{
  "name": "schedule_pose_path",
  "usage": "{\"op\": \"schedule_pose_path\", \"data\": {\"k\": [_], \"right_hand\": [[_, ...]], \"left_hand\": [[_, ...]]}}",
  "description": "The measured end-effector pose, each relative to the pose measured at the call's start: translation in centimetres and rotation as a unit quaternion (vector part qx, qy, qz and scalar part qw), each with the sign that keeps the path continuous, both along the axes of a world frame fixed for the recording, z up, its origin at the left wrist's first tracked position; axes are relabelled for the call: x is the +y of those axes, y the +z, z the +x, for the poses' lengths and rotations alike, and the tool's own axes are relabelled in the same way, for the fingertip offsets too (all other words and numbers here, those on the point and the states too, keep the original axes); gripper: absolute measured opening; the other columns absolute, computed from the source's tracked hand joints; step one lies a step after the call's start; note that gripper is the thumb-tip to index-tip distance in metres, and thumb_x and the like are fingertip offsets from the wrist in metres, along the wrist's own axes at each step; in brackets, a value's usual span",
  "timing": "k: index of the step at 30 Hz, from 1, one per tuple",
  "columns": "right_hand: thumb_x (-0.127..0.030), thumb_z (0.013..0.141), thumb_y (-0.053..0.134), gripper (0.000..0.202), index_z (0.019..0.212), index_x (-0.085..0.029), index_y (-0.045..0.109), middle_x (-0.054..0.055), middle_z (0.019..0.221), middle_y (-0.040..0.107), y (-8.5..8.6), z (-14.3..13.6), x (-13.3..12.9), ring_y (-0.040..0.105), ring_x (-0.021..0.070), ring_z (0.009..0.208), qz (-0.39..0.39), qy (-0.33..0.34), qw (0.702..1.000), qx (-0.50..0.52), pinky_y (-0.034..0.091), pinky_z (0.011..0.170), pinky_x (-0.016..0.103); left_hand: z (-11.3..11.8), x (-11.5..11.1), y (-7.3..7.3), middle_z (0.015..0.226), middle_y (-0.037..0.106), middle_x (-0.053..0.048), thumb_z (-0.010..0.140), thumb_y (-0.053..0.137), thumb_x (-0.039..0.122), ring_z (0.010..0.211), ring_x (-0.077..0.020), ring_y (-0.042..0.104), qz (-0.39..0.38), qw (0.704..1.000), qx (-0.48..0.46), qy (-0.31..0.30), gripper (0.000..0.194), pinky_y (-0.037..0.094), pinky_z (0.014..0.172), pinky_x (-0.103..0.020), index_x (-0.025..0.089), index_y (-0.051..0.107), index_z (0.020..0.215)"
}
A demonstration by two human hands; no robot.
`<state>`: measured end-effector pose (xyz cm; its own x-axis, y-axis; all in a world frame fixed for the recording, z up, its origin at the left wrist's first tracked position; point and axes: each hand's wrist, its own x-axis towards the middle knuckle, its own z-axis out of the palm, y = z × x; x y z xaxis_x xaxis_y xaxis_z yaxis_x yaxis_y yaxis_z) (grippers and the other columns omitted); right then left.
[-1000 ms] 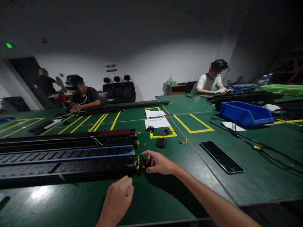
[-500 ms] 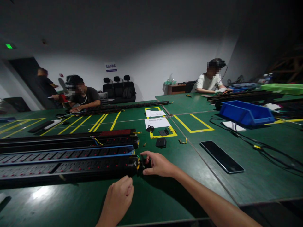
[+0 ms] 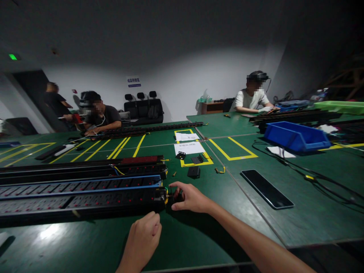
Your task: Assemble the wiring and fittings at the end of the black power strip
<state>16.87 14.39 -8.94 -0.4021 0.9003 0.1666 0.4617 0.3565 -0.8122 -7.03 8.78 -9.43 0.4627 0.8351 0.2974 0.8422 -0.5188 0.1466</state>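
In front of me lie long black power strips point(image 3: 113, 198) with rows of sockets and small red marks. Yellow-green wires point(image 3: 166, 194) show at the end of the nearest one. My right hand point(image 3: 190, 198) is at that end, its thumb and forefinger curved around a small dark end piece point(image 3: 171, 195), mostly hidden by the fingers. Below the strip's near edge, my left hand point(image 3: 143, 236) is closed in a fist; whatever it may hold is hidden. Beyond the right hand lie a black end cap point(image 3: 193, 172) and a small brass-coloured screw point(image 3: 174, 174).
A phone point(image 3: 266, 189) lies on the green table at right, near black cables point(image 3: 318, 182) and a blue bin point(image 3: 297, 135). Black brackets point(image 3: 196, 159) and paper sheets point(image 3: 187, 147) lie mid-table. Two people sit working across the table; another stands at far left.
Both hands keep nearly the same places. Between the right thumb and forefinger, the dark piece has shifted slightly, and the view has moved a little.
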Motion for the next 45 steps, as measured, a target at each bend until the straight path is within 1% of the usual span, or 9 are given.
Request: {"op": "schedule_pose_path", "data": {"k": [9,17,19,22,25,31,35,40,45], "right_hand": [[-0.04,0.069,0.083,0.071,0.132,-0.024,0.054,0.001,0.097,0.067,-1.2,-0.4,0.3,0.06,0.0144,0.073,-0.005,-0.005,0.998,0.068,0.045,0.063,0.025],[-0.038,0.069,0.084,0.07,0.131,-0.025,0.054,0.0,0.095,0.067,-0.9,-0.3,0.1,0.061,0.0145,0.073,-0.009,0.001,0.998,0.066,0.045,0.063,0.024],[-0.038,0.068,0.084,0.07,0.13,-0.025,0.054,0.0,0.095,0.067,-0.9,-0.3,0.1,0.061,0.0147,0.073,-0.011,0.001,0.998,0.061,0.045,0.062,0.024],[-0.038,0.067,0.085,0.07,0.128,-0.024,0.054,0.001,0.095,0.067,-0.8,-0.3,0.1,0.063,0.0157,0.076,-0.012,0.003,0.998,0.057,0.045,0.063,0.024],[-0.038,0.067,0.085,0.069,0.127,-0.024,0.054,0.0,0.094,0.067,-0.8,-0.4,0.2,0.063,0.016,0.076,-0.011,0.007,0.998,0.054,0.045,0.064,0.024],[-0.037,0.066,0.085,0.069,0.126,-0.024,0.053,-0.001,0.092,0.068,-0.7,-0.5,0.2,0.063,0.0161,0.076,-0.007,0.012,0.999,0.05,0.046,0.066,0.025],[-0.038,0.065,0.086,0.07,0.125,-0.023,0.053,-0.001,0.092,0.068,-0.8,-0.5,0.3,0.064,0.0166,0.077,-0.009,0.011,0.998,0.058,0.046,0.067,0.026],[-0.038,0.065,0.085,0.071,0.126,-0.023,0.052,-0.001,0.093,0.068,-0.9,-0.4,0.3,0.063,0.0157,0.075,-0.012,0.012,0.998,0.06,0.046,0.065,0.025],[-0.037,0.065,0.085,0.07,0.125,-0.023,0.052,-0.001,0.091,0.068,-1.0,-0.5,0.2,0.064,0.0164,0.076,-0.012,0.008,0.998,0.062,0.046,0.065,0.025]], "left_hand": [[0.1,0.0,0.2,0.063,0.043,0.003,0.084,0.037,0.006,0.055,-0.0099,0.043,-0.025,1.0,0.003,0.011,0.025,0.024,0.057,-0.028,0.02,0.033,0.063],[0.2,-0.2,0.6,0.066,0.048,0.002,0.087,0.036,0.008,0.058,-0.0114,0.049,-0.044,0.999,-0.01,0.024,0.023,0.028,0.059,-0.027,0.021,0.038,0.067],[0.3,-0.3,0.7,0.065,0.051,0.003,0.09,0.037,0.012,0.058,-0.0121,0.053,-0.065,0.997,-0.029,0.034,0.019,0.03,0.059,-0.027,0.021,0.045,0.075],[0.6,-0.4,1.1,0.062,0.052,0.005,0.093,0.039,0.019,0.058,-0.0138,0.057,-0.109,0.992,-0.047,0.052,0.017,0.032,0.059,-0.026,0.022,0.053,0.102],[0.9,-0.4,1.4,0.064,0.055,0.006,0.093,0.042,0.021,0.061,-0.0151,0.061,-0.137,0.988,-0.041,0.056,0.033,0.035,0.061,-0.026,0.023,0.049,0.125],[1.2,-0.3,1.3,0.071,0.061,0.003,0.095,0.04,0.024,0.069,-0.0169,0.064,-0.139,0.989,-0.018,0.054,0.053,0.038,0.065,-0.027,0.022,0.033,0.147],[1.5,-0.3,1.5,0.075,0.065,0.001,0.095,0.04,0.026,0.074,-0.0176,0.066,-0.152,0.986,0.017,0.067,0.059,0.04,0.068,-0.026,0.023,0.026,0.153],[2.5,-0.4,2.7,0.084,0.069,-0.004,0.095,0.043,0.031,0.078,-0.0224,0.068,-0.173,0.974,0.076,0.126,0.064,0.041,0.067,-0.029,0.023,0.023,0.155],[3.7,0.2,3.3,0.087,0.071,-0.004,0.094,0.044,0.03,0.08,-0.0214,0.068,-0.188,0.97,0.042,0.146,0.055,0.039,0.065,-0.027,0.026,0.036,0.148]]}}
